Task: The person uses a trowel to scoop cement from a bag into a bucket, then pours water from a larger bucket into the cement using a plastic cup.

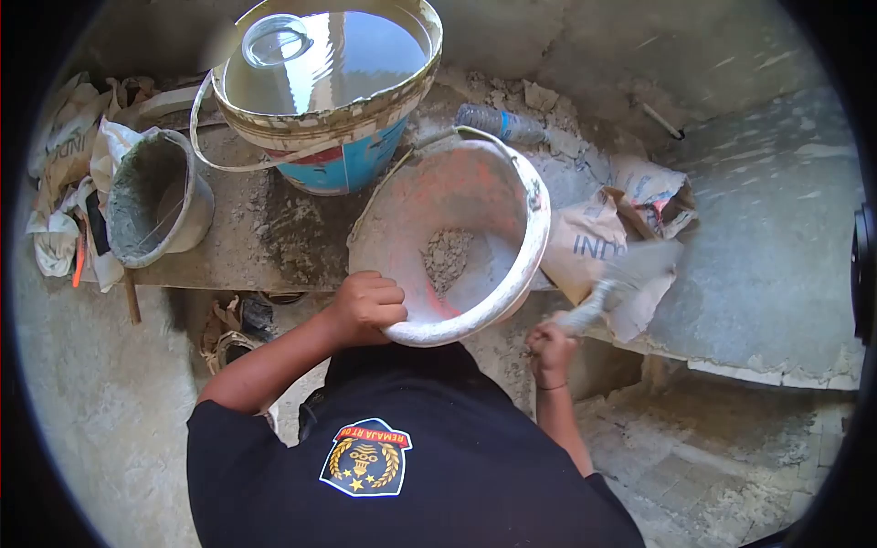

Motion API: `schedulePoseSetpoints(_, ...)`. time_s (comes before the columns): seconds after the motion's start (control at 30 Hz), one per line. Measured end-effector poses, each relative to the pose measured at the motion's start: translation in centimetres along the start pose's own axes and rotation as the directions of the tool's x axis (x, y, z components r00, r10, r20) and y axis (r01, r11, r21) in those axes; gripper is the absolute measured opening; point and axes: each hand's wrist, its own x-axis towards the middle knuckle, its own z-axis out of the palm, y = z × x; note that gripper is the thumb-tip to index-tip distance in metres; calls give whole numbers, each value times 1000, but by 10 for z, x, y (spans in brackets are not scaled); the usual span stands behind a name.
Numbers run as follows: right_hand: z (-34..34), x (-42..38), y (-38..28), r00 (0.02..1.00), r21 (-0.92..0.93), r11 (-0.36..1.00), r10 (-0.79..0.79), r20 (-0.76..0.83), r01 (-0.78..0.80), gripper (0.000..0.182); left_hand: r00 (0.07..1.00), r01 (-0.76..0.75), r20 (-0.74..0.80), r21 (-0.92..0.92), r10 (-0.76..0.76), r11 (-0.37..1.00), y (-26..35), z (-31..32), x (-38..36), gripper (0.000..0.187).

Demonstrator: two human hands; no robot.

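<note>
Black T-shirt (475, 475); red-and-gold shield crest (365, 458); thin dark wristband (553, 387)

Tilted, dusty bucket (493, 196), blurred trowel (641, 267) beside

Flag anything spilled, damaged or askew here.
Loose rubble is scattered on the ledge, a bottle lying on its side beside it. One paper bag looks crumpled, ragged at its mouth. The bucket held by the left hand sits tilted, seemingly on purpose.

Near the left end of the ledge (239, 233), a small grey bucket (187, 219) sat beside crumpled sacks (66, 163). A clear cup (276, 42) sat in the water (370, 59) of a large bucket (365, 160), and a plastic bottle (500, 122) lay near rubble (541, 97).
</note>
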Motion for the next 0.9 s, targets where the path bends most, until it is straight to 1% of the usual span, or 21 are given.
schedulePoseSetpoints(0.03,6,-11,8,1000,17,1000,9,-4,-9,7,1000,2,-28,12,-1,1000,0,0,0,23)
schedulePoseSetpoints(0.1,15,-26,12,960,-262,946,235,153,-190,6,1000,-5,-11,33,6,999,0,-3,1,23)
schedulePoseSetpoints(0.13,16,-28,15,960,-119,973,217,179,-198,7,1000,-8,-12,41,9,999,-1,-4,3,23)
schedulePoseSetpoints(0.17,20,-29,15,958,-112,975,212,190,-194,7,1000,-13,-18,51,14,999,-3,-4,7,23)
schedulePoseSetpoints(0.23,29,-34,12,985,56,987,144,100,-150,5,1000,-17,2,94,17,995,3,-7,22,24)
schedulePoseSetpoints(0.27,29,-34,13,984,64,986,148,100,-155,5,1000,-19,26,117,16,993,7,-8,28,24)
schedulePoseSetpoints(0.3,28,-35,14,989,80,991,97,115,-106,5,999,-21,38,110,17,994,9,-8,33,24)
schedulePoseSetpoints(0.33,25,-38,14,991,97,994,46,123,-58,6,995,-84,65,154,75,985,9,-7,39,23)
schedulePoseSetpoints(0.37,20,-39,12,993,105,993,48,108,-59,6,986,-153,91,197,138,968,7,-5,46,21)
schedulePoseSetpoints(0.4,15,-37,7,992,49,998,35,120,-41,9,975,-215,102,209,197,954,3,-3,52,19)
schedulePoseSetpoints(0.43,12,-35,4,990,-6,1000,20,137,-20,11,972,-229,108,207,210,951,1,-1,58,19)
schedulePoseSetpoints(0.47,6,-32,7,991,3,1000,16,133,-17,11,971,-229,133,248,201,941,1,1,63,20)
schedulePoseSetpoints(0.5,3,-32,11,994,-44,997,-51,98,56,12,970,-224,157,288,185,931,1,2,67,21)
schedulePoseSetpoints(0.53,0,-31,16,991,-95,988,-118,67,124,14,975,-181,177,293,133,939,-7,10,64,21)
schedulePoseSetpoints(0.57,-3,-32,20,991,-91,988,-116,65,121,14,974,-183,182,292,134,939,-12,14,64,21)
schedulePoseSetpoints(0.63,-2,-37,18,993,82,990,-109,-37,112,12,967,-210,202,283,156,936,-15,20,65,23)
schedulePoseSetpoints(0.67,-1,-38,16,993,80,991,-108,-44,111,12,959,-224,234,273,161,936,-15,24,64,25)
schedulePoseSetpoints(0.73,-4,-43,11,998,62,997,-53,-34,55,13,957,-216,243,249,155,944,-10,28,64,25)
schedulePoseSetpoints(0.8,-7,-45,11,998,53,997,-46,-33,48,13,957,-213,244,229,156,950,-8,30,66,26)
schedulePoseSetpoints(0.87,-13,-44,10,999,43,999,-33,-10,33,14,971,-149,218,234,98,961,-8,30,68,26)
schedulePoseSetpoints(0.9,-14,-43,8,999,37,999,-33,-12,34,14,972,-147,214,230,97,962,-7,30,68,26)
